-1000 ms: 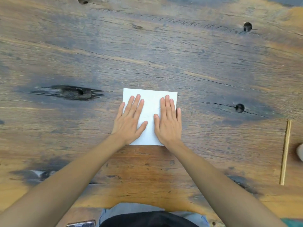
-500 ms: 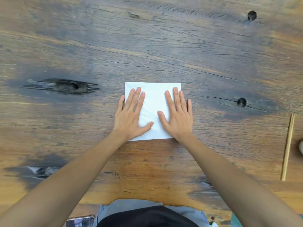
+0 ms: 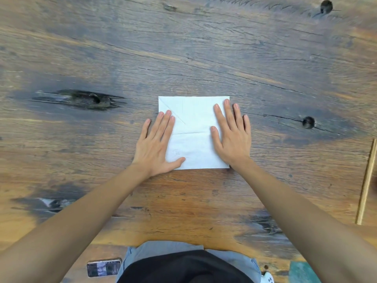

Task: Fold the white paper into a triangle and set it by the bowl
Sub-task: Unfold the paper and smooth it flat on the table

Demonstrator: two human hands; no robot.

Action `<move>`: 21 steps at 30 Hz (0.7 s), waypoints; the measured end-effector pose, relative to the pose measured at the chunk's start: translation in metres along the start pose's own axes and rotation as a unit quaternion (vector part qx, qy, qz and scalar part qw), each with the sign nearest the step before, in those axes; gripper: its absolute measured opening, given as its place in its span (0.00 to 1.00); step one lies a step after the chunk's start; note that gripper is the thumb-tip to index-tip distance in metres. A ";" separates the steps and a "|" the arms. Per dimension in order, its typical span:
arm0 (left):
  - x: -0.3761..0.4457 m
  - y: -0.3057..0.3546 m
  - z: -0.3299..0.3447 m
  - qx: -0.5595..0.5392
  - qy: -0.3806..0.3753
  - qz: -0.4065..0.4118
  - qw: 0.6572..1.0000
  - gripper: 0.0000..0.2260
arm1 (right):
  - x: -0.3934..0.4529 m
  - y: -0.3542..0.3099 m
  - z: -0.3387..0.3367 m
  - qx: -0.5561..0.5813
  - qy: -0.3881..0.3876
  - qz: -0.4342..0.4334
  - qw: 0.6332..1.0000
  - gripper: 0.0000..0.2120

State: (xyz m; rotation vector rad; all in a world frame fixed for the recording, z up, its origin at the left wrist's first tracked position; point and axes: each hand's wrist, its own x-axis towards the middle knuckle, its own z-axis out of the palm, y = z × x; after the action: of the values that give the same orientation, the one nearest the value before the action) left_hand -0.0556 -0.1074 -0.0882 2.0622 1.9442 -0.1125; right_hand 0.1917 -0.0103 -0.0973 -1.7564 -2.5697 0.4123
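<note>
A white paper (image 3: 193,129) lies flat on the wooden table (image 3: 183,48), roughly rectangular, with crease lines across its middle and at its upper left corner. My left hand (image 3: 157,146) rests flat, fingers spread, on the paper's left edge. Flat on the right edge lies my right hand (image 3: 231,135), fingertips near the top right corner. Neither hand grips anything. No bowl is in view.
A wooden chopstick (image 3: 366,182) lies along the right edge of the view. A phone (image 3: 104,267) sits at the bottom left near my lap. Dark knots and a long crack (image 3: 81,99) mark the table left of the paper.
Both hands have slid apart from the paper's centre to its left and right edges, pressing it flat and uncovering the creases in the middle.
</note>
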 end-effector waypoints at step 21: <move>-0.007 -0.008 -0.003 -0.008 -0.022 -0.018 1.000 0.55 | 0.000 0.004 0.001 0.010 -0.025 -0.011 1.000 0.32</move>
State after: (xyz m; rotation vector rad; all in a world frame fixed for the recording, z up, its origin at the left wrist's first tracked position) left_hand -0.0646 -0.1133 -0.0849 1.9972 1.9507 -0.1477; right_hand 0.1949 -0.0096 -0.0988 -1.7318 -2.6060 0.4848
